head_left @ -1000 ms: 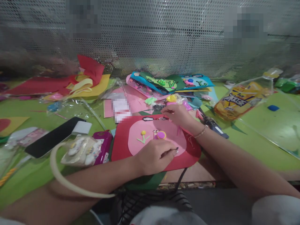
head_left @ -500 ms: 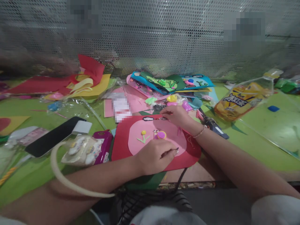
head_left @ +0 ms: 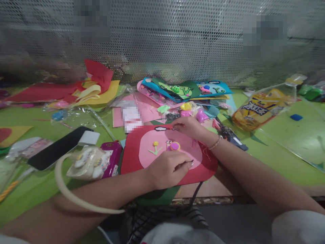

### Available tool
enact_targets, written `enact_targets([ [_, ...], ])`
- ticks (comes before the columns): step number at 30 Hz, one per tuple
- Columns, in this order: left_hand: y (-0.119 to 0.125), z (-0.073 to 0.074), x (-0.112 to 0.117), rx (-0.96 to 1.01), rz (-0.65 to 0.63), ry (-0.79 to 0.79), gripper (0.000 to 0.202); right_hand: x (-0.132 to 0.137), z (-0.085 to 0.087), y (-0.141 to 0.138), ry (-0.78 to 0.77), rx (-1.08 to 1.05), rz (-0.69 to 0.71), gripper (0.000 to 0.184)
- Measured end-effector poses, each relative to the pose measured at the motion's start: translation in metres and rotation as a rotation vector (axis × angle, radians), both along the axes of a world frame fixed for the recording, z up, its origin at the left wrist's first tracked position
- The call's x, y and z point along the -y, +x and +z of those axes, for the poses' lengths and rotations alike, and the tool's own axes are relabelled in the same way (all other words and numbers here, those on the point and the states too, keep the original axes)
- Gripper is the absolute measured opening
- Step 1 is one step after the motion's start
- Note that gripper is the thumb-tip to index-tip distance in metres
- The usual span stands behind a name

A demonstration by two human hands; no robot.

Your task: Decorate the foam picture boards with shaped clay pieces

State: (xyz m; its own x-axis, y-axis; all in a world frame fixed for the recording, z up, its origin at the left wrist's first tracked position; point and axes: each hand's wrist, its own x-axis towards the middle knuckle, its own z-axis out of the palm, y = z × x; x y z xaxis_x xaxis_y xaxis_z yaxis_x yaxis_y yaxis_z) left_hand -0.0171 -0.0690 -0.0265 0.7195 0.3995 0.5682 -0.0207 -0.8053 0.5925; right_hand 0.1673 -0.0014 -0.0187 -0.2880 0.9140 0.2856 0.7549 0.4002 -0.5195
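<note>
Dark green sheet (head_left: 159, 196): projecting beneath the near edge of the red card. Red card (head_left: 130, 149), round-cornered: laid flat at the table's near edge, long axis running left to right, decorated face up, with a pink panel (head_left: 146, 159) at its centre. Left hand (head_left: 169, 169): rested on the card's near half, fingers curled inward; whether anything is pinched cannot be told. Snail (head_left: 174, 146): set mid-panel, shell to the right, eyes to the left. Flower (head_left: 155, 148): placed left of the snail — bloom pointed to the far edge, stem toward the person. Right hand (head_left: 190, 127): held over the card's far edge, fingertips bent down; grip hidden, so whether closed cannot be told. White cloud (head_left: 160, 128): fixed near that edge, left of those fingertips, lengthwise left to right. Blue craft sheets (head_left: 218, 88): stacked beyond.
</note>
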Motion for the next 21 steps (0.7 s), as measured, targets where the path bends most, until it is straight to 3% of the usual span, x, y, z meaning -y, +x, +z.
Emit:
enact_targets([
  [21, -0.0003, 0.0004, -0.0002, 0.001, -0.011, 0.003, 0.016, -0.002, -0.0037, 0.0, 0.12, 0.183, 0.097, 0.027],
])
